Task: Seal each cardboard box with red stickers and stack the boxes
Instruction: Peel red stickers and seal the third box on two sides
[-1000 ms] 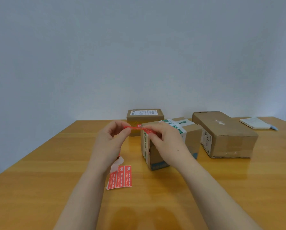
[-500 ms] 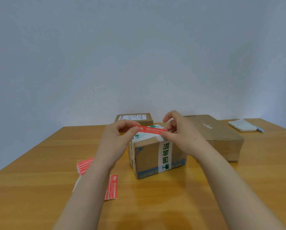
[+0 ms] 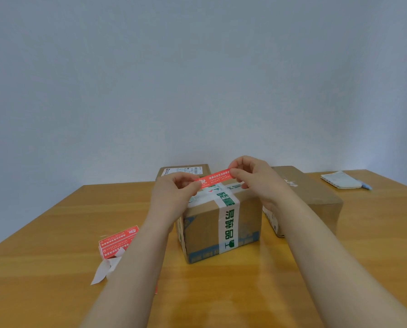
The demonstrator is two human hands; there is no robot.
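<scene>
A red sticker (image 3: 218, 178) with white print is stretched flat between my two hands, just above the top of a cardboard box (image 3: 202, 230) that has white tape with green characters. My left hand (image 3: 174, 195) pinches the sticker's left end, my right hand (image 3: 257, 178) its right end. The sticker hangs tilted, right end higher, and I cannot tell whether it touches the box top. A larger plain brown box (image 3: 316, 197) lies to the right behind my right forearm. A smaller flat box (image 3: 186, 170) with a white label sits at the back.
A sheet of more red stickers (image 3: 117, 242) with a peeled white backing strip (image 3: 105, 271) lies on the wooden table (image 3: 44, 268) to the left, partly under my left forearm. A white notepad (image 3: 339, 181) with a pale blue pen rests far right. A grey wall stands behind.
The box now looks nearer and more central. Both hands have carried the red sticker over the box top and pulled it taut, the right end raised.
</scene>
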